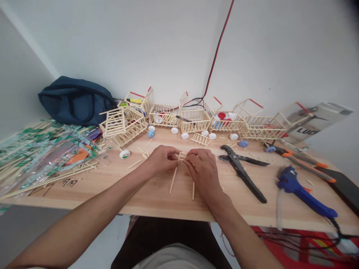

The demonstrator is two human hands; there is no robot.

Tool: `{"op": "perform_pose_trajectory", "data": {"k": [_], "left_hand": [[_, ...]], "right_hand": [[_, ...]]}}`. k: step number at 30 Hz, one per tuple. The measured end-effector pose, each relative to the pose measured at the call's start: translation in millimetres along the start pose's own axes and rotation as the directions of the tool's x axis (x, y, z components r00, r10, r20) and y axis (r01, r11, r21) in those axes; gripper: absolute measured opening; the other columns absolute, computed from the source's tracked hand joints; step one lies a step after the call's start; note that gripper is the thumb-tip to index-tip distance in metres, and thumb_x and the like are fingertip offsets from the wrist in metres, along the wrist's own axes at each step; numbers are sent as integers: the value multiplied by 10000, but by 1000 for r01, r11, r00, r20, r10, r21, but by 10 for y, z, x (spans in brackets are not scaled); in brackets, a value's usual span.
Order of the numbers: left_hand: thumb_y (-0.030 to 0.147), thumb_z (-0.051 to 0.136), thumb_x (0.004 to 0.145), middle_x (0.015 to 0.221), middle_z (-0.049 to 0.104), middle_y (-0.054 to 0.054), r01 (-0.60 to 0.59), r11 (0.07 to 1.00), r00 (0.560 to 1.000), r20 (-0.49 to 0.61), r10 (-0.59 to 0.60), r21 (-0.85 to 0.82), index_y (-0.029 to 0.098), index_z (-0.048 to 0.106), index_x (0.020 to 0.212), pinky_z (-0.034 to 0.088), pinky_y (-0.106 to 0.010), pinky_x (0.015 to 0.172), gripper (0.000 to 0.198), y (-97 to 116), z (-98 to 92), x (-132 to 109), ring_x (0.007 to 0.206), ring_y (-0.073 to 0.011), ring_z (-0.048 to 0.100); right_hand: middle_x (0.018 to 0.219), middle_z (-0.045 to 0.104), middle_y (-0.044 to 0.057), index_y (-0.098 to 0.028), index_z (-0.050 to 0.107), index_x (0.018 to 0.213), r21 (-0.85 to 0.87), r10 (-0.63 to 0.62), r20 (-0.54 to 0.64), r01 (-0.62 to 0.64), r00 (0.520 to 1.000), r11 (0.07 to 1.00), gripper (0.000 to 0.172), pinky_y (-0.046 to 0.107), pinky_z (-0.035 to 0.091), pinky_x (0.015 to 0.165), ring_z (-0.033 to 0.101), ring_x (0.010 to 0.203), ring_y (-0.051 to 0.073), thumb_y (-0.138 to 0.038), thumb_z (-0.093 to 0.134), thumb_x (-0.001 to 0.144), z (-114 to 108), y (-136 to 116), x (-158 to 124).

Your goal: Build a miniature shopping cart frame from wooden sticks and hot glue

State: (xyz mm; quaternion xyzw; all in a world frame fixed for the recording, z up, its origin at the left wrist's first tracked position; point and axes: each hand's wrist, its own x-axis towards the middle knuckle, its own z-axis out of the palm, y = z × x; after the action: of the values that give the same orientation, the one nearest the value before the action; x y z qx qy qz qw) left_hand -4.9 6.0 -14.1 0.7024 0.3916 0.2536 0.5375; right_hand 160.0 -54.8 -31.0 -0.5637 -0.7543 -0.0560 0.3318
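Both of my hands meet over the middle of the wooden table, pinching a small frame of thin wooden sticks [174, 179]. My left hand [162, 160] grips its upper left corner between thumb and fingers. On the other side, my right hand [203, 170] holds the upper right part, its fingers hiding some of the joints. Two long sticks run from the frame toward me, and short crosspieces show between my fingertips. Just beyond my hands lies a small ladder-like stick panel [200, 139]. Loose short sticks [143, 152] are scattered left of my left hand.
Several stick-built toy carts [196, 120] with bottle-cap wheels line the wall. Black pliers [244, 172], a blue glue gun [303, 192] and orange-handled pliers [303, 162] lie right. Wrapped chopsticks [36, 160] and a dark blue bag [75, 101] occupy the left.
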Motion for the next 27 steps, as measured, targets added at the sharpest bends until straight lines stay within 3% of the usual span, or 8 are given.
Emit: {"op": "perform_pose_trajectory", "data": {"k": [27], "left_hand": [[115,585,646,557,577,32,-6,1000,1000,1,6,29,58,688,1048,367,-197,475,419,-30,-6,11,452,-78,473]], "right_hand": [[960,639,44,-190,650,818,8,-4,-5,4,1000,1000,77,353,368,807,497,931,209,-223,600,867,13,2,-2]]}}
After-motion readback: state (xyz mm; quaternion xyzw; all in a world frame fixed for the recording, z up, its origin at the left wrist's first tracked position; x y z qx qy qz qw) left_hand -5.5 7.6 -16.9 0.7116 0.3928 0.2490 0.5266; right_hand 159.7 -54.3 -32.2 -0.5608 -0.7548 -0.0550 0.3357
